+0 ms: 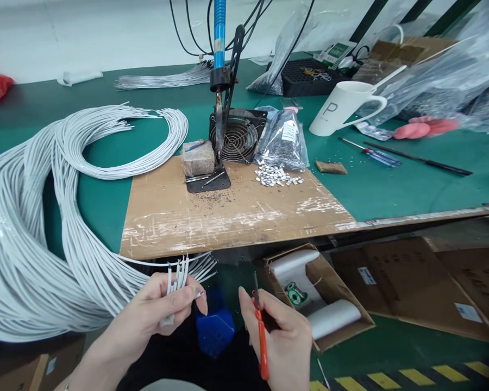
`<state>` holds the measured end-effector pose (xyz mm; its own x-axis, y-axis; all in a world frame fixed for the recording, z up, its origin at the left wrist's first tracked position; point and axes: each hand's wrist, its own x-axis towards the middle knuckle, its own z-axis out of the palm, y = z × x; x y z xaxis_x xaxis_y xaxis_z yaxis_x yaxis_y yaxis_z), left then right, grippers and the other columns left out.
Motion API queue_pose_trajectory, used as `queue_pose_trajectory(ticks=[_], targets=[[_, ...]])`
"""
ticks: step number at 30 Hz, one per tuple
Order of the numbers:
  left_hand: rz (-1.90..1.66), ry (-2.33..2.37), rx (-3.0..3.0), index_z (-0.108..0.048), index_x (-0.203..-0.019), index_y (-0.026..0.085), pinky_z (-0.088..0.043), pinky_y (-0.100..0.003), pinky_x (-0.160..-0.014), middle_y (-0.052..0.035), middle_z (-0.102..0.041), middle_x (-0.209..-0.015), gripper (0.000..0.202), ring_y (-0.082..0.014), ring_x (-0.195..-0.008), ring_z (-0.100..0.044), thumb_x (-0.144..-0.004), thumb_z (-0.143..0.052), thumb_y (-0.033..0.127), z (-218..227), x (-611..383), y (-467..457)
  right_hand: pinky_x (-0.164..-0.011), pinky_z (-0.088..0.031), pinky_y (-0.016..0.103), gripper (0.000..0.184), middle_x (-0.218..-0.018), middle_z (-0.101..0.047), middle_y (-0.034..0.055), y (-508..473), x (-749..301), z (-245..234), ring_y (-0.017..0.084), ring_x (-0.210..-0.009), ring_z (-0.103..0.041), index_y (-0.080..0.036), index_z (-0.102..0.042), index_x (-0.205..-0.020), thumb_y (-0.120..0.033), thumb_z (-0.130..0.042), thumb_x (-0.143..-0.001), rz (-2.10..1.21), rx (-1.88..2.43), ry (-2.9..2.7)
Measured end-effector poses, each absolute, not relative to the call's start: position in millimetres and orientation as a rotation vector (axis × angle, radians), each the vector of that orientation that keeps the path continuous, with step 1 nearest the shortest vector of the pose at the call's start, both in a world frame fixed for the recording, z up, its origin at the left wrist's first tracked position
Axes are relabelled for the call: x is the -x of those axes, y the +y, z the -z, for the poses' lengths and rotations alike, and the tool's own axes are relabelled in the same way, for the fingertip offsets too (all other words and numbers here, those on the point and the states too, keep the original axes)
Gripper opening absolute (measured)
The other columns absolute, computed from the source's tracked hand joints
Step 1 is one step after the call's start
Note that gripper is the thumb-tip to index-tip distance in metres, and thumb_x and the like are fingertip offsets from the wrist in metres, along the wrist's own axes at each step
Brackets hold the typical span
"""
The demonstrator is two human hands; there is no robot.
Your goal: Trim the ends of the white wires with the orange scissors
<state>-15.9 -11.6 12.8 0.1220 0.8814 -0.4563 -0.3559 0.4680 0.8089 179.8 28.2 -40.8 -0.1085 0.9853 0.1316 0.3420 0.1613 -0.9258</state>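
Observation:
My left hand [165, 304] is closed around a small bunch of short white cable ends [179, 277], which stand upright above the fingers with dark tips showing. In my right hand [285, 331] is a small pair of red-handled cutters [262, 336], its narrow dark jaws pointing up and away from me. The cutters are to the right of the cable ends and apart from them. Behind my left hand, a large coil of white cables [20, 255] hangs over the table edge, with more loose ends [204, 266] beyond my fingers.
A soldering iron [219, 49] hangs over a cardboard sheet [228, 217], near a fan [239, 136] and small white pieces [275, 176]. A mug [336, 108] and screwdriver [370, 152] lie right. Below are an open carton [342, 304] and a blue bin [215, 331].

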Motion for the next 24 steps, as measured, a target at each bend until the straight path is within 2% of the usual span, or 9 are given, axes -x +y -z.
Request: queue_pose_trajectory(ticks=[17,20,24], targets=[[-0.975,1.085,-0.626,-0.073,-0.082,0.013,-0.011,-0.024,-0.044,0.009,-0.032,-0.053,0.041,-0.0067,-0.046,-0.02,-0.095,-0.069,0.053,-10.4,15.8,-13.0,-0.046,-0.024,0.026,0.056,-0.053,-0.032,-0.0058,24.6,-182.5,48.1,0.008,-0.047,-0.031,-0.021,-0.035,-0.054,-0.042,-0.067,-0.095,-1.09,1.387,-1.52],[-0.956,1.094,-0.667,-0.073,-0.081,0.013,-0.009,-0.025,-0.044,0.0093,-0.033,-0.053,0.043,-0.0069,-0.046,-0.02,-0.094,-0.069,0.054,-11.5,13.2,-12.6,-0.045,-0.027,0.026,0.053,-0.049,-0.037,-0.0052,27.7,-184.3,44.3,0.009,-0.045,-0.036,-0.02,-0.045,-0.052,-0.042,-0.067,-0.095,-1.078,1.391,-1.484],[-0.923,1.119,-0.699,-0.073,-0.083,0.013,-0.009,-0.026,-0.045,0.0094,-0.033,-0.054,0.045,-0.0072,-0.046,-0.018,-0.094,-0.068,0.056,-13.5,10.0,-12.7,-0.046,-0.035,0.026,0.039,-0.057,-0.054,-0.0011,34.4,-185.6,32.8,0.011,-0.046,-0.043,-0.019,-0.066,-0.06,-0.042,-0.073,-0.09,-1.124,1.318,-1.433]])
